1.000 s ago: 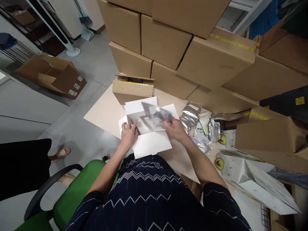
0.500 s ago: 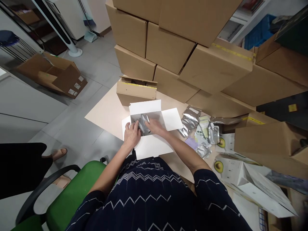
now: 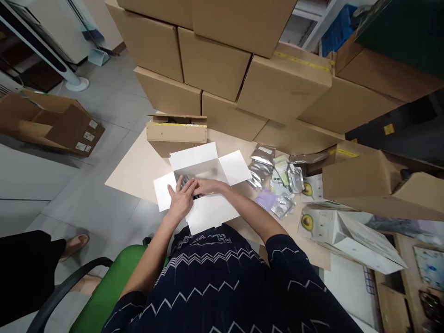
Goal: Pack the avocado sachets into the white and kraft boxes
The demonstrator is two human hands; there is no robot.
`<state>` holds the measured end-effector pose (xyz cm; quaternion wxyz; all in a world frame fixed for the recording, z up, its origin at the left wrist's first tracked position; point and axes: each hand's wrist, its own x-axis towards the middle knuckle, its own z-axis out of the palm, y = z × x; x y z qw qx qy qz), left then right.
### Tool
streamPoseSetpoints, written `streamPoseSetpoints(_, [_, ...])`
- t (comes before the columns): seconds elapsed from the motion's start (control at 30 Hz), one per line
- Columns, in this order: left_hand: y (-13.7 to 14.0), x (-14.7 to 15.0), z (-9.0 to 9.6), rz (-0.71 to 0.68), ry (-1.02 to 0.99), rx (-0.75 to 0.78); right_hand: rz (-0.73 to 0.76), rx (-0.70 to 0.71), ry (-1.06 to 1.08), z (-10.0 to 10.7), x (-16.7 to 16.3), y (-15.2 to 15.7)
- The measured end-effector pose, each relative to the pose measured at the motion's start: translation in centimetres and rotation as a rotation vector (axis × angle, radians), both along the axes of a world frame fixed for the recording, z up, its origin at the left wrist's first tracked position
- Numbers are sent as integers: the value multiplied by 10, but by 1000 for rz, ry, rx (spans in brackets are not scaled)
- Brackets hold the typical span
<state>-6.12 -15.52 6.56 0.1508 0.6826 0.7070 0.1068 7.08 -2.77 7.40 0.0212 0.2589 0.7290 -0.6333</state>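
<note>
An open white box (image 3: 204,169) stands on the table in front of me, its flaps folded outward. Inside its left part lies a shiny silver pouch (image 3: 186,180), largely covered by my hands. My left hand (image 3: 181,200) reaches over the left side of the box with its fingers apart, resting on the pouch. Close against its fingertips, my right hand (image 3: 208,186) reaches in from the right. The right fingers are bent down together at the pouch, and their tips are partly hidden.
Silver pouches (image 3: 261,162), flat packets (image 3: 280,171) and a purple packet (image 3: 265,199) lie right of the box. Behind it sits a small brown carton (image 3: 176,134), before a wall of stacked cartons (image 3: 215,64). A green chair (image 3: 114,282) stands at left, near another person's foot (image 3: 74,246).
Both hands have shifted with the silver pouch toward the left end of the box and now meet there. More of the box's right interior shows. The camera view has turned to the right.
</note>
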Motion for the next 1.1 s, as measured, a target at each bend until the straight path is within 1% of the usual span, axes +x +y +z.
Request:
streamPoseSetpoints(0.07, [2,-1,1,-5,8,-8,63,30,-117,16,8,5])
streamPoseSetpoints(0.1, [2,0,1,-8,14,-6,45,83,-144,27,12,7])
streamPoseSetpoints(0.17, [1,0,1,-16,25,-1,-70,202,-110,51,16,12])
streamPoseSetpoints(0.27, [0,0,1,-26,36,6,-306,318,67,80,9,23])
streamPoseSetpoints(0.3, [0,0,2,-30,39,6,-354,349,91,86,4,28])
streamPoseSetpoints(0.37, [1,0,2,-29,45,1,-368,419,15,89,-8,38])
streamPoseSetpoints(0.43, [2,0,2,-21,52,-8,-298,466,-142,83,-17,46])
streamPoseSetpoints(0.5, [3,-1,2,-16,56,-13,-221,458,-223,72,-20,45])
streamPoseSetpoints(0.63, [4,-1,-1,-18,65,-5,-83,358,-153,51,-7,14])
streamPoseSetpoints(0.7, [4,-2,-2,-21,76,2,-59,275,-120,48,10,-3])
streamPoseSetpoints(0.73, [4,-1,-2,-25,80,6,-78,225,-91,48,21,-10])
streamPoseSetpoints(0.8, [3,-1,-2,-28,84,10,-189,121,-1,48,49,-16])
streamPoseSetpoints(0.83, [3,-1,-2,-26,84,9,-280,78,48,47,67,-14])
streamPoseSetpoints(0.87, [3,-1,-2,-24,84,8,-404,55,89,45,85,-10])
streamPoseSetpoints(0.9, [3,-1,-2,-21,83,8,-558,58,117,40,105,-3])
streamPoseSetpoints(0.93, [4,-1,-2,-18,83,8,-731,91,115,33,126,7])
streamPoseSetpoints(0.97, [4,-1,-2,-17,83,10,-907,158,73,25,147,19])
streamPoseSetpoints(1.0, [4,0,-2,-17,82,12,-1056,249,-14,15,166,33])
streamPoseSetpoints(1.03, [4,0,-2,-17,80,15,-1151,352,-152,4,184,47])
streamPoseSetpoints(1.07, [4,0,-2,-18,77,17,-1177,458,-319,-8,200,62])
streamPoseSetpoints(1.1, [4,0,-2,-18,75,19,-1148,550,-473,-19,213,77])
